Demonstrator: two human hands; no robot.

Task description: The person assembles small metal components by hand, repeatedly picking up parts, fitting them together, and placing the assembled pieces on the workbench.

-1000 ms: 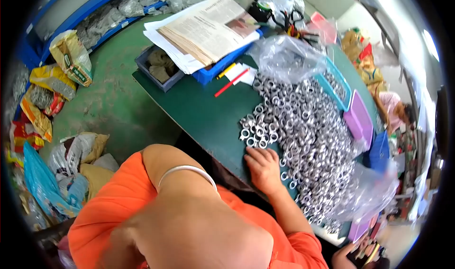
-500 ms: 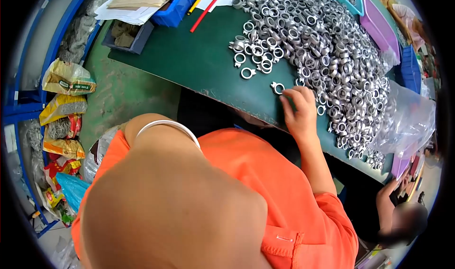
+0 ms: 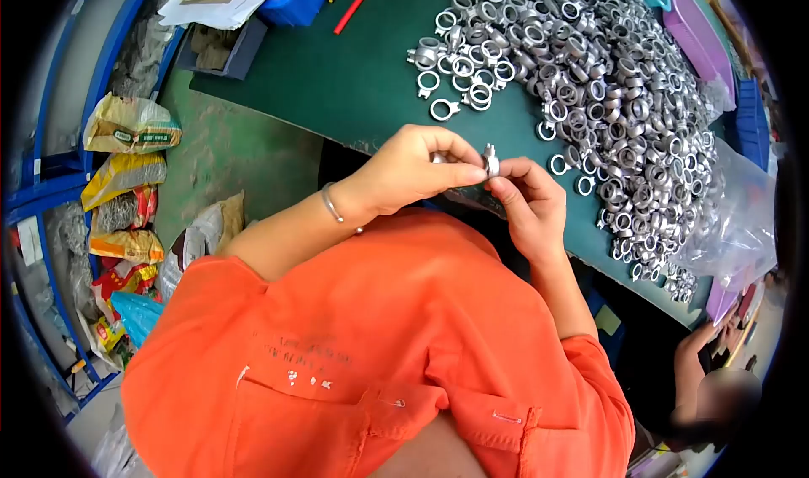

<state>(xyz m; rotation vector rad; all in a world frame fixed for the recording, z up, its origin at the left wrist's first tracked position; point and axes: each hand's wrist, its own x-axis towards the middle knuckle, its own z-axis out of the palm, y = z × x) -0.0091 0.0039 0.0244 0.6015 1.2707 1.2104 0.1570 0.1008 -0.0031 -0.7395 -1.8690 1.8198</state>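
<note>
In front of my orange shirt, near the table's front edge, a small silver metal ring with a lug [image 3: 491, 163] is held between both hands. My left hand [image 3: 415, 173], with a bracelet at the wrist, pinches it between thumb and fingertips from the left. Something metallic also shows behind the left fingers, too hidden to tell. My right hand [image 3: 533, 208] is closed on the ring's right side with thumb and fingers. A large heap of similar metal rings [image 3: 624, 115] covers the right of the green table, with a smaller group [image 3: 463, 77] to its left.
A red pencil [image 3: 358, 4] and a blue bin [image 3: 291, 2] lie toward the back of the table. At right are a pink tray [image 3: 699, 35] and a clear plastic bag [image 3: 733, 217]. Sacks [image 3: 131, 126] stand by blue shelving at left. Another person's hand [image 3: 726, 333] is at lower right.
The lone ring near my right hand has left the tabletop. My right hand has drawn back toward me, and my left hand has come down to meet it at the ring.
</note>
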